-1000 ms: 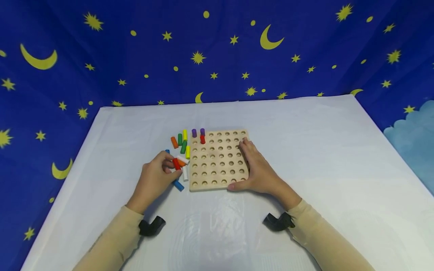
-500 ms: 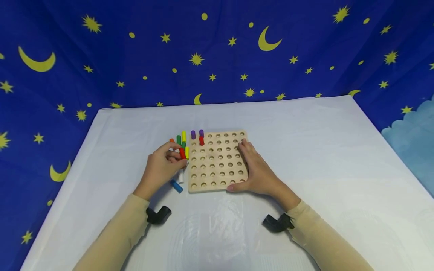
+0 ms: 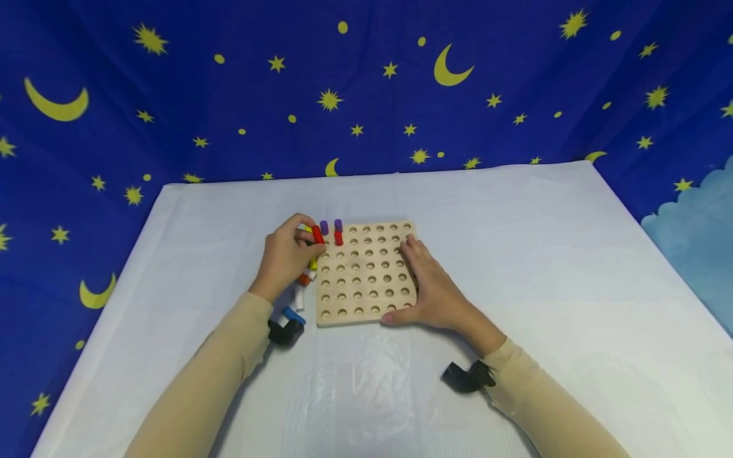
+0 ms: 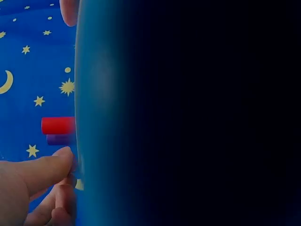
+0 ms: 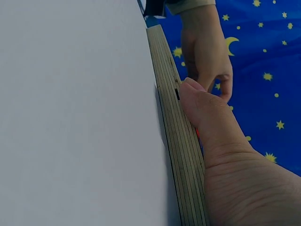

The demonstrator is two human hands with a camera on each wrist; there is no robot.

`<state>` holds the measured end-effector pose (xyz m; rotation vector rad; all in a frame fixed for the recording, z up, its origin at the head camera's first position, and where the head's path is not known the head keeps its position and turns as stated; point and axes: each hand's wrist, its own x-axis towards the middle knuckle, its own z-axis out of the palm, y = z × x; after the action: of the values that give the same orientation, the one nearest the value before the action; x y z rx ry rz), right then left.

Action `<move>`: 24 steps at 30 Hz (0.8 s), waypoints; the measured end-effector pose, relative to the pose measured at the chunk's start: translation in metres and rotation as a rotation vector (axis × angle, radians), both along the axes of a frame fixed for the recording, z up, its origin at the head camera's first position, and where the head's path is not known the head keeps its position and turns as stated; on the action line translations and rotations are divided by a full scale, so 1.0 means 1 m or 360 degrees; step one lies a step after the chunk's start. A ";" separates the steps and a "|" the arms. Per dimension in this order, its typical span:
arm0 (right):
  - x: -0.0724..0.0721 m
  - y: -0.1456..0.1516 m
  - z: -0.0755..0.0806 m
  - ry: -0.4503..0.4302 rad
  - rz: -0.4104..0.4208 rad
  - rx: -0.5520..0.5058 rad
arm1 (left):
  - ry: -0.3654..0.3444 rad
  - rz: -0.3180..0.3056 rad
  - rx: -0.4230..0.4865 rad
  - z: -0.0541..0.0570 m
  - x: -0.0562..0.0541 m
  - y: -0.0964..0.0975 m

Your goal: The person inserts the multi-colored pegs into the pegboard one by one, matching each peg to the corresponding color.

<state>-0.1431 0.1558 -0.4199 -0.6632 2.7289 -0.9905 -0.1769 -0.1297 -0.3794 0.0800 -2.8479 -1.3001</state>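
Note:
My left hand [image 3: 284, 256] pinches a red peg [image 3: 317, 235] between thumb and fingertips, over the far left corner of a wooden pegboard [image 3: 363, 280]. Two purple pegs [image 3: 338, 225] stand in the board's far row, with another red peg [image 3: 338, 238] standing just in front of one of them. My right hand [image 3: 432, 289] holds the board at its near right corner, thumb at the front edge and fingers along the right side. In the right wrist view, the thumb [image 5: 211, 113] lies against the board's layered edge [image 5: 176, 127]. A dark shape covers most of the left wrist view.
Loose pegs lie left of the board, partly hidden by the left hand: white [image 3: 300, 298], orange [image 3: 304, 279], yellow [image 3: 313, 264] and blue [image 3: 294, 315]. A white cover [image 3: 515, 242] lies over the table. A blue cloth with stars and moons [image 3: 372, 83] hangs behind.
My left hand has carried the red peg away from the loose pegs, up and to the right, to the board's far left corner. The right hand keeps its place on the board.

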 end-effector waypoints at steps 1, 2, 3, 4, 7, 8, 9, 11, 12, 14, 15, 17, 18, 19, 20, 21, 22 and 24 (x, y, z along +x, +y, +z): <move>0.000 0.000 0.000 -0.0001 0.0000 0.0000 | 0.0010 -0.0002 -0.0007 0.000 -0.002 0.001; 0.000 0.000 0.000 -0.0001 0.0000 0.0000 | 0.0016 -0.0004 -0.0016 -0.001 -0.003 0.002; 0.000 0.000 0.000 -0.0003 0.0000 0.0002 | 0.0024 -0.0005 -0.0030 -0.001 -0.004 0.003; 0.000 0.000 0.000 -0.0003 0.0000 0.0002 | 0.0031 -0.0013 -0.0039 -0.001 -0.005 0.004; 0.000 0.000 0.001 -0.0003 -0.0001 0.0005 | 0.0060 -0.0044 -0.0066 -0.002 -0.006 0.007; 0.000 0.000 0.001 -0.0001 -0.0001 0.0004 | 0.0071 -0.0053 -0.0078 -0.002 -0.006 0.007; 0.000 0.001 0.001 -0.0001 0.0000 0.0004 | 0.0087 -0.0062 -0.0087 -0.002 -0.005 0.008; 0.000 0.000 0.001 0.0002 0.0005 0.0004 | 0.0124 -0.0078 -0.0110 -0.002 -0.004 0.007; 0.000 -0.001 0.001 0.0003 0.0006 0.0003 | 0.0141 -0.0086 -0.0121 -0.002 -0.003 0.007; 0.000 -0.001 0.001 0.0002 0.0007 0.0004 | 0.0162 -0.0100 -0.0134 -0.002 -0.001 0.006; 0.000 -0.002 0.001 0.0000 0.0008 0.0004 | 0.0164 -0.0109 -0.0138 -0.002 0.000 0.006; 0.000 -0.002 0.001 -0.0001 0.0010 0.0008 | 0.0159 -0.0117 -0.0127 -0.001 0.002 0.004; 0.000 -0.002 0.001 -0.0003 0.0010 0.0006 | 0.0153 -0.0115 -0.0114 0.000 0.004 0.003; 0.000 -0.003 0.001 -0.0004 0.0009 0.0006 | 0.0153 -0.0110 -0.0098 0.001 0.005 0.002; 0.000 -0.002 0.001 -0.0004 0.0008 0.0008 | 0.0154 -0.0100 -0.0081 0.002 0.007 0.001; 0.000 -0.002 0.001 -0.0003 0.0005 0.0011 | 0.0158 -0.0086 -0.0072 0.003 0.009 -0.001; 0.000 -0.002 0.001 0.0000 0.0002 0.0012 | 0.0167 -0.0070 -0.0063 0.004 0.012 -0.003; 0.000 -0.001 0.001 0.0004 -0.0003 0.0011 | 0.0173 -0.0037 -0.0062 0.007 0.018 -0.008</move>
<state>-0.1431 0.1552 -0.4191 -0.6611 2.7343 -0.9807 -0.1593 -0.1377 -0.3727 -0.0233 -2.7894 -1.2128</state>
